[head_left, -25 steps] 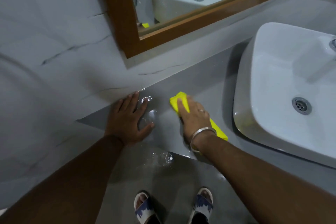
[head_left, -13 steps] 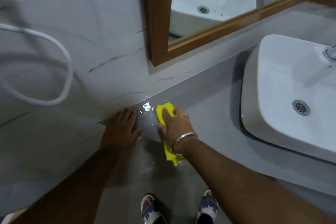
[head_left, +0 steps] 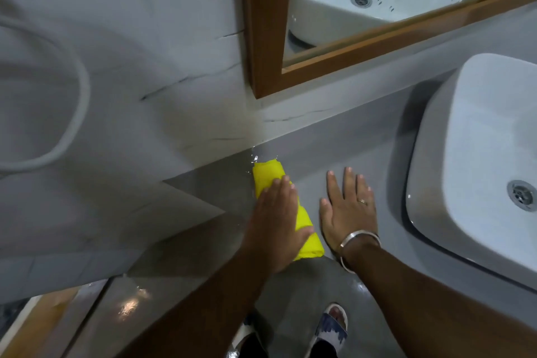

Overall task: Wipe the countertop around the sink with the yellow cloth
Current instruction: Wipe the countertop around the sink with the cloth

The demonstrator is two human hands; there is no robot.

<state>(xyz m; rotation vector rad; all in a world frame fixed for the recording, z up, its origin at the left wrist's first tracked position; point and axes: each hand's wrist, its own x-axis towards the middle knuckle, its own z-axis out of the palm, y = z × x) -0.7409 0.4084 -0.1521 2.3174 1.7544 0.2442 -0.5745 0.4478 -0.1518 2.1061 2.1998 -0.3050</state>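
The folded yellow cloth (head_left: 268,175) lies on the grey countertop (head_left: 348,145), near its left end and close to the back wall. My left hand (head_left: 276,218) presses flat on the cloth's middle, thumb along its right side. My right hand (head_left: 348,209) rests flat on the bare counter just right of the cloth, fingers apart, holding nothing, with a ring and a metal bangle on it. The white sink (head_left: 430,183) stands at the right. Water glistens on the counter beside the cloth's far end (head_left: 253,157).
A wood-framed mirror (head_left: 261,38) hangs on the marble wall above the counter. A white hose (head_left: 80,107) loops on the wall at the left. My sandalled feet (head_left: 331,325) stand on the wet grey floor below the counter's front edge.
The cloth has passed from my right hand to my left. My right hand has let go and moved right, flat on the counter. The view has shifted left.
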